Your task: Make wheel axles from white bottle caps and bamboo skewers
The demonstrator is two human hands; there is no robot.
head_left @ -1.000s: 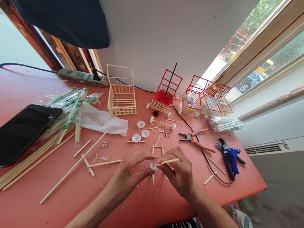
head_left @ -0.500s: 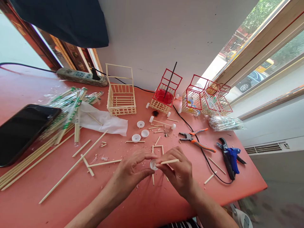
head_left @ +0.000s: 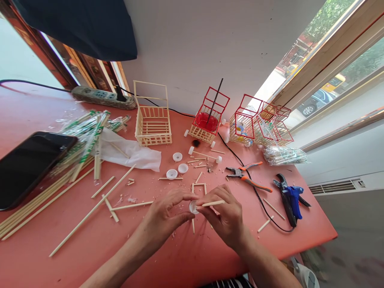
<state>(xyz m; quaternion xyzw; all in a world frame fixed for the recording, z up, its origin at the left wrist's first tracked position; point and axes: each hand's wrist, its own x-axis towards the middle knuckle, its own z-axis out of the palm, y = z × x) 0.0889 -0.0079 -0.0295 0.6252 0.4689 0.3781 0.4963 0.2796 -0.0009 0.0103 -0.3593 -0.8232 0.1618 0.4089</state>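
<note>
Between my hands is a white bottle cap (head_left: 193,207), its hollow side toward me. My left hand (head_left: 169,208) pinches the cap's left edge with thumb and fingers. In my right hand (head_left: 225,214) is a short piece of chopstick (head_left: 214,203), whose left end reaches the inside of the cap. Under the hands, partly hidden, lies a small frame of sticks (head_left: 199,184). Beyond it rest several loose bottle caps (head_left: 172,174) and a stick axle (head_left: 205,155) with a white cap on each end.
Stick carts (head_left: 154,128) line the wall. Right lie pliers (head_left: 240,172), a blue glue gun (head_left: 294,200) and its black cord. Left are chopsticks (head_left: 72,208), wrapped chopsticks (head_left: 97,148), a phone (head_left: 33,168) and a power strip (head_left: 103,97). The red table (head_left: 144,264) ends at right.
Almost nothing differs. Both hands keep their grip, and the chopstick piece has shifted very slightly at the cap.
</note>
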